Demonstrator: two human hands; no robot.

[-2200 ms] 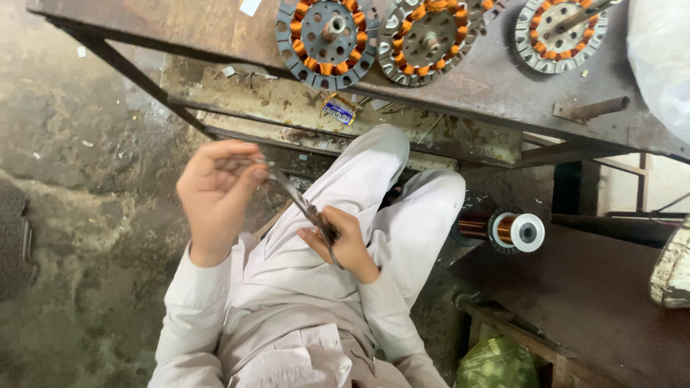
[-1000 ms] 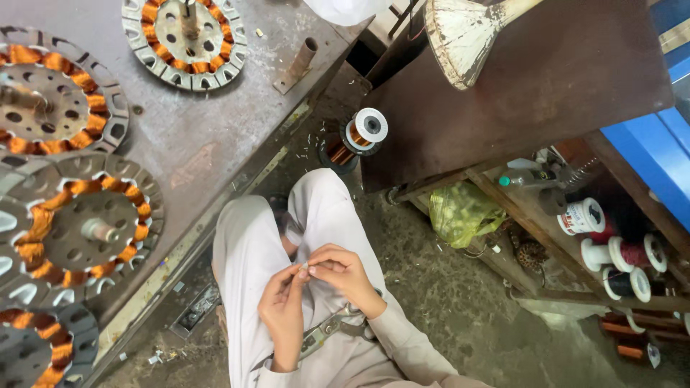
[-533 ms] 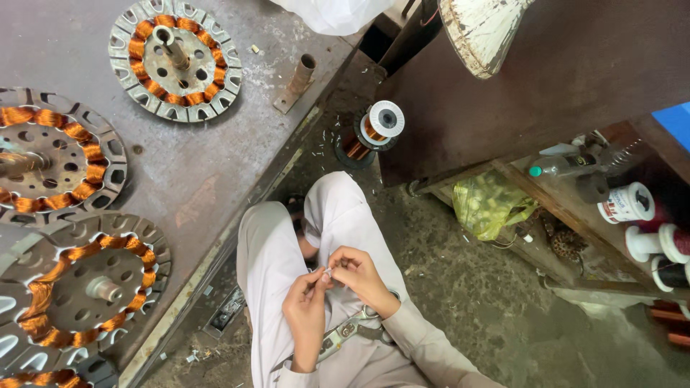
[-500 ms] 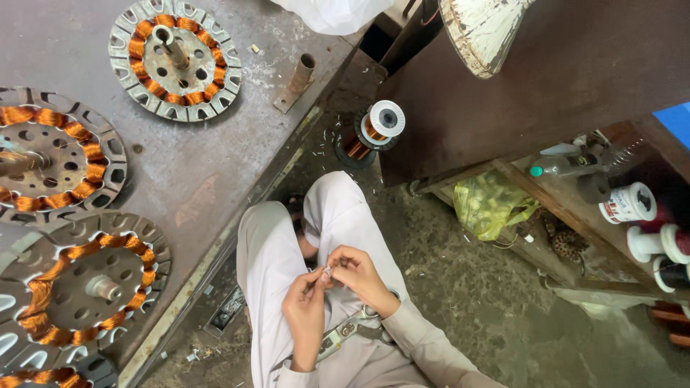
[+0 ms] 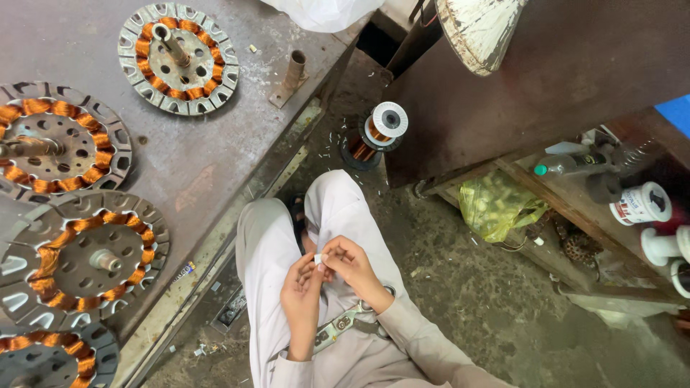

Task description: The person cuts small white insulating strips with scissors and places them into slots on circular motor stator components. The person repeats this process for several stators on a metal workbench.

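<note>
Seated worker seen from above, both hands raised over the lap. The left hand (image 5: 302, 284) and right hand (image 5: 352, 262) meet fingertip to fingertip, each pinching a small white slip (image 5: 318, 258), probably insulating paper or sleeving; its exact kind is too small to tell. Holding it between both sets of fingertips, close to the body and under the eyes, appears to suit fine work on a very small piece. A pair of scissors (image 5: 345, 321) rests on the lap just beside the right forearm, within easy reach but held by neither hand. On the metal workbench (image 5: 208, 165) at the person's left lie several wound stators, laid flat with their copper coils facing up: one at the far end (image 5: 177, 57) with its shaft upright, one at the left edge (image 5: 61, 140), one nearer (image 5: 90, 262), and part of another at the bottom corner (image 5: 50, 359). A short metal tube (image 5: 293, 72) stands on a small plate near the bench edge. A spool of copper wire (image 5: 375, 133) stands on the floor beyond the knees. Under the rusty bench at right, a yellow-green plastic bag (image 5: 497, 207) sits slumped, its contents not discernible. A lower shelf carries a green-capped bottle (image 5: 571, 165) lying down and white spools (image 5: 642, 205); what is wound on them cannot be told.
</note>
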